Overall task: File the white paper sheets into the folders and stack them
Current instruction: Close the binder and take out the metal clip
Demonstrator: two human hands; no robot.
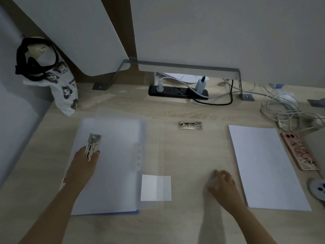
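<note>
One open see-through plastic folder [184, 164] lies on the pale wooden worktop [123, 226]. Two shiny metal clips: the left hand [84, 162] fingers pinch one [92, 145]; the other [190, 125] lies behind. The right hand [222, 186] presses flat, fingers apart. One white paper stack [263, 166] sits right.

light: pretty dim, greyish
desk [123, 229]: pale wood grain
wall [228, 32]: plain off-white, behind the desk
panel [79, 32]: white board, leaning against a brown wood strip [132, 29]

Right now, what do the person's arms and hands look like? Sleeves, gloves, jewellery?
Both forearms come in bare from the bottom edge: no sleeves in view. The left hand and right hand wear no gloves. No watch, bracelet or ring shows, though the dim light and some blur on the right fingers could hide a thin ring.
</note>
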